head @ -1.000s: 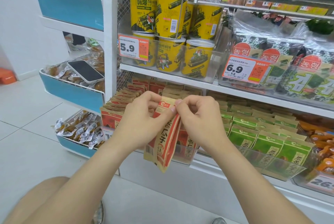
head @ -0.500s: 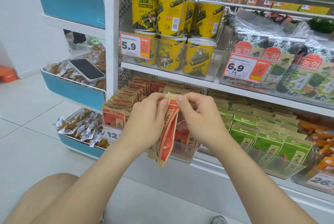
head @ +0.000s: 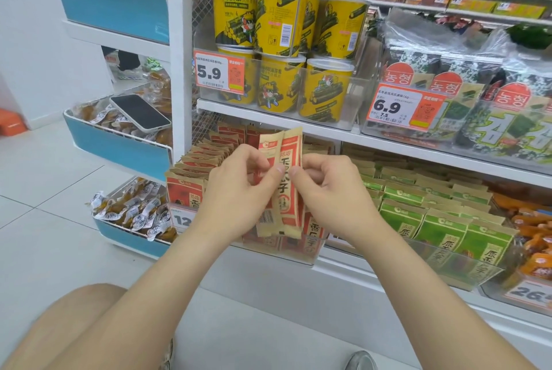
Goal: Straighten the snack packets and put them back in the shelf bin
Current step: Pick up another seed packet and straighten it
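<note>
Left hand [head: 239, 187] and right hand [head: 325, 187] each pinch the packets [head: 288, 181] between thumb and fingertips, one grip closed on each side of the small stack. At least two packets, upright, faces together, top edges nearly level. They are held clear in front of the shelf [head: 388, 145], just above the front of the bin [head: 316, 256], not yet in it. The left row [head: 191, 166] in the bin stands in tidy file. More red packets show through the clear wall, their order hidden by the hands. Judgement: squaring of this handful looks nearly done; putting it back is left to do. Whether other packets need straightening cannot be told.
</note>
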